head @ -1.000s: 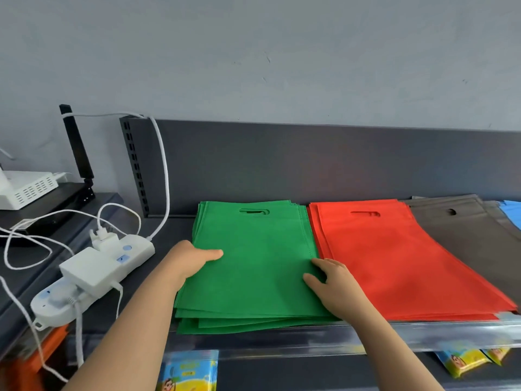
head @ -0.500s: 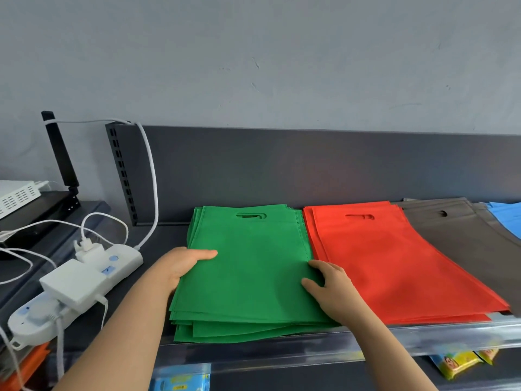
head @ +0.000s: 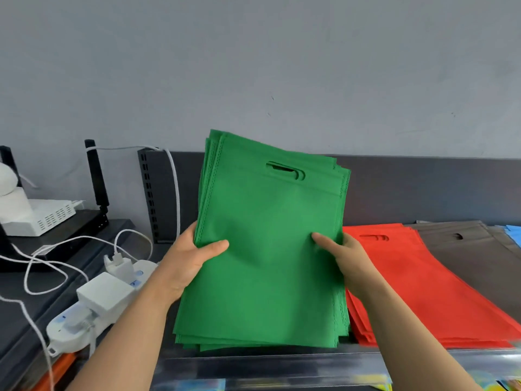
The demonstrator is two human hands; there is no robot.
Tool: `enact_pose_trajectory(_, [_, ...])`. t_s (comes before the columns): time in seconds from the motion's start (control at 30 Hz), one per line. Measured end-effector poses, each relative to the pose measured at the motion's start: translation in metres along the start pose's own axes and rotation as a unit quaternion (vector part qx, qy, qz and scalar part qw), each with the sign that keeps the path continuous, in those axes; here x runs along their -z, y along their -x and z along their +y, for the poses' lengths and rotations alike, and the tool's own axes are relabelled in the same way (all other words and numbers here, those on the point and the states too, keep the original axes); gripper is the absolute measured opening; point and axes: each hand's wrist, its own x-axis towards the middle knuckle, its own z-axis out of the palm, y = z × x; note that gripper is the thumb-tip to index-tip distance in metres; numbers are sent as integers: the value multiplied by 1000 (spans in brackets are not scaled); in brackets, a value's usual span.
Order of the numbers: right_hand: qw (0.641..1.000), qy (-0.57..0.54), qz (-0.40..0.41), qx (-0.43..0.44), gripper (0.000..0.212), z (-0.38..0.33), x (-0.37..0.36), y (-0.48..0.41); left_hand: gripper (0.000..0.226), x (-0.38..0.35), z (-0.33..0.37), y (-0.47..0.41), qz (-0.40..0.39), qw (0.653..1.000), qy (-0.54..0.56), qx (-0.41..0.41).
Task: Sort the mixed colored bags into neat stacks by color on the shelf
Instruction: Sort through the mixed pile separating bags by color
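Observation:
A stack of green bags (head: pixel 267 249) stands tilted upright, its bottom edge near the shelf's front edge (head: pixel 282 368). My left hand (head: pixel 191 258) grips the stack's left side, thumb on the front. My right hand (head: pixel 344 255) grips the right side the same way. To the right a red stack (head: pixel 417 280) lies flat on the shelf. Beyond it lies a grey-brown stack (head: pixel 473 249), and a blue bag corner (head: pixel 514 232) shows at the frame edge.
A white power strip (head: pixel 93 309) with plugs and loose white cables (head: pixel 42 266) lies left of the green stack. Behind it sit a white box (head: pixel 42 218) and a black stand (head: pixel 97 179). The dark shelf back panel (head: pixel 423 190) runs behind the stacks.
Both hands have taken hold of the green stack by its sides and raised it from lying flat to nearly upright. The camera has moved closer.

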Motion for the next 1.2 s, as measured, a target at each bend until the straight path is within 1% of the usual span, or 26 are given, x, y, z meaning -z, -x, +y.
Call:
enact_pose_trajectory(0.1, [996, -25, 23, 85, 33, -26, -3, -3, 56, 5, 15, -2, 2, 996, -78, -38])
enact_pose_trajectory(0.17, [991, -17, 38, 126, 30, -35, -4, -4, 68, 10, 24, -7, 43, 989, -128, -62])
enact_pose_trajectory(0.23, [988, 19, 40, 148, 29, -37, -7, -3, 84, 11, 32, -8, 86, 980, -168, -62])
enact_pose_trajectory(0.3, [985, 47, 45, 161, 34, -35, -10, -1, 96, 6, 35, -7, 87, 976, -193, -52])
enact_pose_trajectory(0.37, [982, 58, 63, 168, 38, -33, -13, 0, 94, -3, 34, -2, 83, 973, -209, -61])
enact_pose_trajectory(0.43, [979, 62, 76, 180, 36, -35, -14, 1, 91, -11, 31, 0, 96, 968, -220, -70])
enact_pose_trajectory(0.53, [975, 57, 79, 199, 33, -39, -15, 3, 82, -15, 38, 1, 115, 967, -201, -105])
enact_pose_trajectory(0.6, [973, 51, 70, 214, 38, -48, -15, 4, 72, -14, 49, -1, 134, 966, -179, -130])
enact_pose_trajectory(0.7, [974, 37, 40, 219, 47, -60, -13, 2, 73, -14, 62, -5, 128, 970, -160, -128])
enact_pose_trajectory(0.8, [976, 49, 38, 210, 41, -57, -15, -1, 73, -19, 58, -5, 101, 974, -175, -106])
enact_pose_trajectory(0.83, [975, 48, 48, 213, 38, -56, -16, 0, 68, -20, 57, -5, 101, 972, -183, -107])
enact_pose_trajectory(0.93, [967, 31, 69, 242, 34, -70, -18, 2, 49, -22, 67, -7, 122, 967, -169, -145])
enact_pose_trajectory(1.0, [967, 8, 55, 250, 36, -83, -15, 1, 46, -20, 79, -10, 135, 967, -145, -160])
enact_pose_trajectory(1.07, [974, -1, 34, 225, 40, -86, -13, 0, 49, -20, 83, -11, 133, 971, -135, -148])
enact_pose_trajectory(1.13, [978, 29, 36, 202, 41, -77, -15, 0, 55, -24, 78, -7, 125, 976, -134, -117])
enact_pose_trajectory(1.2, [978, 40, 48, 201, 40, -68, -18, 3, 52, -28, 71, -3, 127, 980, -114, -99])
